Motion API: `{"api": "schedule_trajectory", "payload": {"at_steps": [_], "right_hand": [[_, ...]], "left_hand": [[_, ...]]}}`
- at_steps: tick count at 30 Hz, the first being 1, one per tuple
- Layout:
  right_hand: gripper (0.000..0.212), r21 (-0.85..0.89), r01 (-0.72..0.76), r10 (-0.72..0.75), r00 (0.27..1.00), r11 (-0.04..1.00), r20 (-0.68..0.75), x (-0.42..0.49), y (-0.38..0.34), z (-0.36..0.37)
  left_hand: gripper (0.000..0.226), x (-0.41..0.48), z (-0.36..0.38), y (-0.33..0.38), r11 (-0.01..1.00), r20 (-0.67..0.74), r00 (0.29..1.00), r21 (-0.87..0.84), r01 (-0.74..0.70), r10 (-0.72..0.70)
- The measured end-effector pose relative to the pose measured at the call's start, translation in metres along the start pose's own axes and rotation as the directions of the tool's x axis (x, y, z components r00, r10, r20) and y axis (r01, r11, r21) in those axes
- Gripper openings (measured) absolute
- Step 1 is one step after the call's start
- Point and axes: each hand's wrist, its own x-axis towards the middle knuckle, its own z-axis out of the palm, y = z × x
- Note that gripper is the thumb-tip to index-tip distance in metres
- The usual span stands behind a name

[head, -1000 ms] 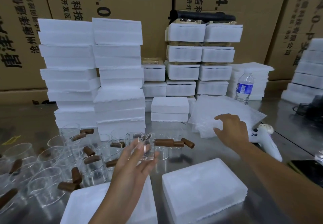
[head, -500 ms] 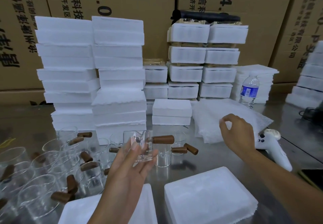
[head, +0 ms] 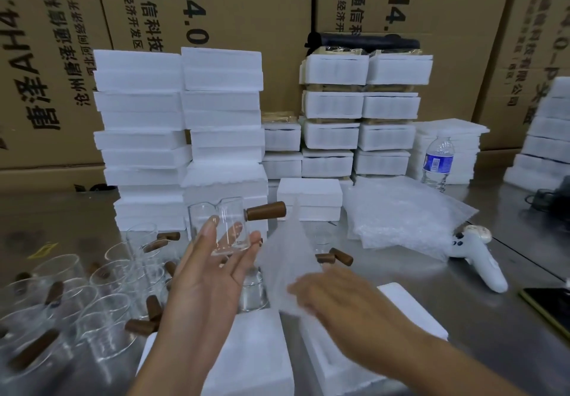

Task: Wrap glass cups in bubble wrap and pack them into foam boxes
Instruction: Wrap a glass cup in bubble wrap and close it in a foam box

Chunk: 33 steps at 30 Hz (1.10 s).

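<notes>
While left hand (head: 203, 278) holds cup (head: 225, 222), right hand (head: 339, 297) brought bubble-wrap (head: 287, 250) over.

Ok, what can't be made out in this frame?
Head view only.
- Motion blur: how the right hand pinches the bubble wrap sheet.
- Closed walls: what the stacked foam boxes hold.
- Right edge: cuts off the dark flat object.
- Too small: the water bottle label.

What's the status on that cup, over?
Left hand pinches cup. Right hand holds wrap beside it. Cup bare, nothing in the way.
</notes>
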Motion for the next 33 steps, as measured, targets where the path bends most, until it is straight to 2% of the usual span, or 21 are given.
{"api": "schedule_trajectory", "payload": {"at_steps": [2,4,5,7,9,10,12,14,15,17,21,25,28,30,33], "right_hand": [[0.037,0.012,0.030,-0.031,0.990,0.999,0.138,-0.001,-0.010,0.005],[0.024,0.135,-0.032,-0.001,0.971,0.990,0.238,-0.003,-0.015,0.013],[0.026,0.209,-0.062,0.006,0.965,0.976,0.262,-0.006,-0.016,0.016],[0.031,0.336,-0.097,0.027,0.978,0.937,0.206,-0.015,-0.015,0.019],[0.031,0.454,-0.269,0.190,0.959,0.849,0.212,-0.019,-0.013,0.013],[0.027,0.540,-0.335,0.282,0.942,0.772,0.182,-0.016,-0.011,0.008],[0.024,0.708,-0.334,0.460,0.888,0.623,0.014,-0.013,-0.004,0.005],[0.034,0.786,-0.285,0.575,0.811,0.548,-0.108,-0.010,0.004,0.002],[0.038,0.793,-0.271,0.590,0.796,0.545,-0.134,-0.009,0.006,0.001],[0.041,0.754,-0.274,0.562,0.814,0.597,-0.148,-0.008,0.009,-0.002],[0.029,0.556,-0.319,0.473,0.867,0.768,-0.155,-0.012,0.017,-0.002],[0.024,0.445,-0.382,0.455,0.888,0.810,-0.065,-0.023,0.029,-0.002],[0.020,0.426,-0.419,0.480,0.876,0.802,-0.044,-0.031,0.037,-0.006],[0.018,0.418,-0.432,0.503,0.862,0.799,-0.069,-0.037,0.042,-0.007],[0.017,0.411,-0.462,0.553,0.822,0.786,-0.133,-0.046,0.047,-0.007]], "left_hand": [[0.035,-0.004,0.002,0.004,1.000,-0.010,1.000,0.021,-0.006,0.006],[0.032,-0.008,0.002,0.005,1.000,-0.018,1.000,0.027,-0.002,0.003],[0.032,-0.009,0.002,0.006,1.000,-0.016,1.000,0.027,-0.002,0.003],[0.034,-0.009,0.001,0.006,1.000,-0.013,1.000,0.031,-0.001,0.002],[0.037,-0.008,0.000,0.005,0.999,-0.006,1.000,0.039,0.002,-0.001],[0.038,-0.008,-0.001,0.003,0.999,0.001,1.000,0.050,0.004,-0.004],[0.039,-0.006,0.000,-0.004,0.995,0.018,1.000,0.101,0.012,-0.014],[0.052,-0.007,0.002,-0.015,0.985,0.037,0.999,0.171,0.023,-0.030],[0.062,-0.008,0.003,-0.021,0.978,0.040,0.998,0.207,0.037,-0.046],[0.072,-0.010,0.005,-0.033,0.960,0.048,0.995,0.273,0.068,-0.085],[0.066,-0.011,0.004,-0.051,0.925,0.088,0.987,0.370,0.090,-0.132],[0.059,-0.010,0.004,-0.066,0.846,0.147,0.974,0.529,0.067,-0.169],[0.053,-0.008,0.006,-0.072,0.785,0.190,0.962,0.618,0.037,-0.194],[0.056,-0.007,0.009,-0.071,0.693,0.231,0.943,0.721,-0.001,-0.240],[0.085,-0.005,0.011,-0.070,0.516,0.241,0.921,0.855,-0.052,-0.307]]}}
